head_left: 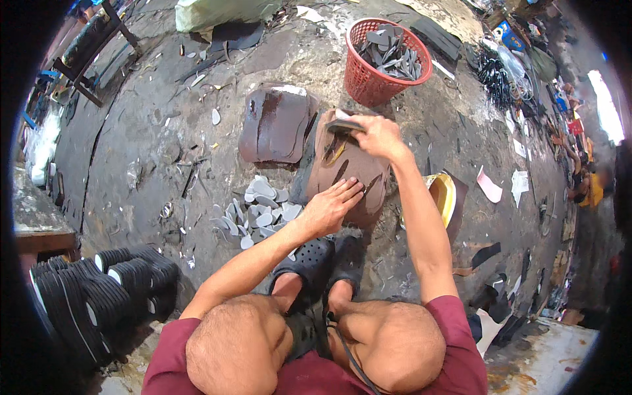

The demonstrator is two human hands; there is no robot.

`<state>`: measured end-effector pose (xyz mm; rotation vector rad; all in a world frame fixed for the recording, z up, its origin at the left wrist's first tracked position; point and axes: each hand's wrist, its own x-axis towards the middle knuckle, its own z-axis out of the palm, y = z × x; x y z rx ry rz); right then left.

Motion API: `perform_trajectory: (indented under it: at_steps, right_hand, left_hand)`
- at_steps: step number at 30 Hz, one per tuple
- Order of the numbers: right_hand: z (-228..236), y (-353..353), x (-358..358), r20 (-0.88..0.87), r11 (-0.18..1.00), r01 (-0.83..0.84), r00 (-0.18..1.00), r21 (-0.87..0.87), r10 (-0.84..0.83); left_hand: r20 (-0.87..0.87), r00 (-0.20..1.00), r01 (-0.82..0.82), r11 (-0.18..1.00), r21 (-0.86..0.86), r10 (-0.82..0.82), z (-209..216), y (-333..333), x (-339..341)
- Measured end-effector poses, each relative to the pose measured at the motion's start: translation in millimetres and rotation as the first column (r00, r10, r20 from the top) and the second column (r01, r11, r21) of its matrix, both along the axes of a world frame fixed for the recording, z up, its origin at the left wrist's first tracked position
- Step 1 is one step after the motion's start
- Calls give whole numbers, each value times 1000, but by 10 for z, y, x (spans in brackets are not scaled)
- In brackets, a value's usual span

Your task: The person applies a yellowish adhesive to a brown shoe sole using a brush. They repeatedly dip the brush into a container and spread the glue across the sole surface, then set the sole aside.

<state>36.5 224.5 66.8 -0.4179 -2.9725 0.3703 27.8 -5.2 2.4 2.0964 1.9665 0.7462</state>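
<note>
Fingers of the left hand lie extended and flat, gripping nothing, on the near left part of a brown sheet; the palm's spread seems meant to hold that sheet steady against the floor. Toward the sheet's far edge, the right hand is closed on a dark flat piece, the hand taking it from its right side, probably so that its left end stays free. Whether this piece touches the sheet is unclear. Just below it shows a yellow-edged curved item, partly hidden, of a kind I cannot tell. Narrow dark slots mark the sheet between the two hands.

Beyond the sheet's left edge lie other brown sheets, within easy reach. Off its near left corner, small grey oval pieces are heaped loose on the floor, while more grey pieces fill a red plastic basket past the far edge; its wall presumably keeps them together. To the right stands or leans a yellow-lined container, near the right forearm. Black soles sit in tight rows at the lower left, likely packed that way to keep them ordered.
</note>
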Motion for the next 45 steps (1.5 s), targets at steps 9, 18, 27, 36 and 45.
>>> perform_trajectory:
  at_steps: [9,18,27,36,45]
  right_hand:
    - [-28,-1313,653,35,971,-237,971,21,236]
    - [693,-1119,1109,-498,814,-171,852,-554,-160]
    - [836,211,713,-310,926,46,935,-374,-172]
    - [56,763,65,222,968,198,962,-154,-161]
    - [300,856,634,378,965,201,917,-166,-126]
  left_hand:
    - [137,965,197,963,185,-224,-321,-538,753]
    - [124,964,232,972,34,-235,-287,-318,840]
    - [-142,975,-173,985,8,173,-51,-15,402]
    - [-161,977,-145,989,-21,139,64,-37,357]
    - [-86,981,-171,985,27,173,-34,-66,304]
